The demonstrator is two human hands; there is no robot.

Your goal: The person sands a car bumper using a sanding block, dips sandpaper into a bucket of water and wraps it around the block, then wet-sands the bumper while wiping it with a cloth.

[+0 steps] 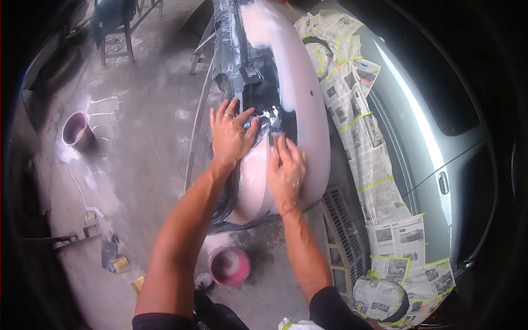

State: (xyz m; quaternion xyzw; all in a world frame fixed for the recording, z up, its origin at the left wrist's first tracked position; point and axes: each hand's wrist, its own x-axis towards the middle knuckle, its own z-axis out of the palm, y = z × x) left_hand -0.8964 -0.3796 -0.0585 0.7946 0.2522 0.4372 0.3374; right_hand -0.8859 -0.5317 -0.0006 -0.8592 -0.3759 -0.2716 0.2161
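Note:
A car bumper (308,132), pale pink and white outside with a black recessed section, stretches lengthwise before me. My left hand (234,132) lies on its left part, fingers spread, a ring on one of them. Over the edge of the recess, my right hand (287,168) pinches a small flat brown-and-grey piece (276,138), slightly blurred; its exact kind cannot be made out. The piece meets the bumper close to some white smears (271,114). Part of it is hidden by my fingers.
A pink bucket (230,266) stands below the bumper, another bucket (78,132) at left. On the right is a silver car (418,148) edged with taped newspaper (363,148). A grille-like part (344,231) lies between. Scraps (121,264) litter the wet floor.

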